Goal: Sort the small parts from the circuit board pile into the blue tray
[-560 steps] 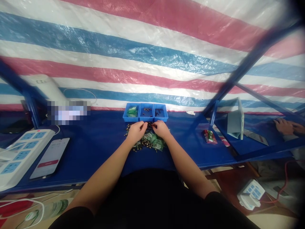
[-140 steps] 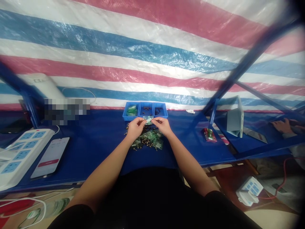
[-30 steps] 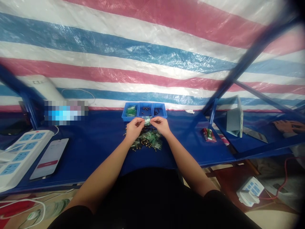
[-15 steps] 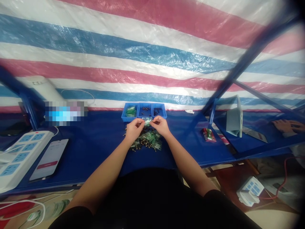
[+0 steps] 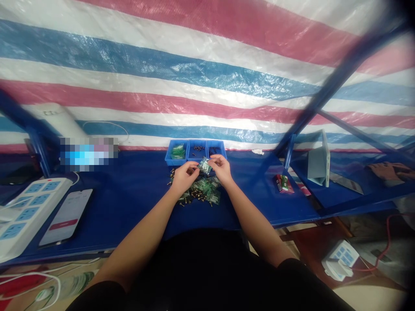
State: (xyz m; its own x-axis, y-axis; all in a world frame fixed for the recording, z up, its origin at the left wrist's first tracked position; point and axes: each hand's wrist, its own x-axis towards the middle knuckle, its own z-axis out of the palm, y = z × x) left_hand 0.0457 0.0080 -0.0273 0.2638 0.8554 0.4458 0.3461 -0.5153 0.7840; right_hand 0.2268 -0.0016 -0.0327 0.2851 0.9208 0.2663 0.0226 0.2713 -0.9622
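Between my two hands is a small clear plastic bag [image 5: 204,165] with pale bits inside, too small to name. My left hand [image 5: 184,176] pinches its left edge with thumb and forefinger. On the other side, my right hand [image 5: 221,168] is closed on the bag's right edge. Below them lies a pile of small clear and green bags [image 5: 205,188], with brass-coloured screw-like pieces around it. Just behind my hands stands a blue bin of three compartments [image 5: 177,163]: green bags in the left one, small dark pieces in the middle and right ones.
On the left lie a white power strip [image 5: 35,211] and a phone [image 5: 67,216]. A red and green small box [image 5: 284,183] sits to the right, before a blue frame post [image 5: 289,151]. Beyond it are a tablet in a stand [image 5: 319,162] and another person's hands [image 5: 385,171].
The small bag has tilted and come slightly nearer to me, showing more of its face. My right hand has shifted up a little and turned around its edge.
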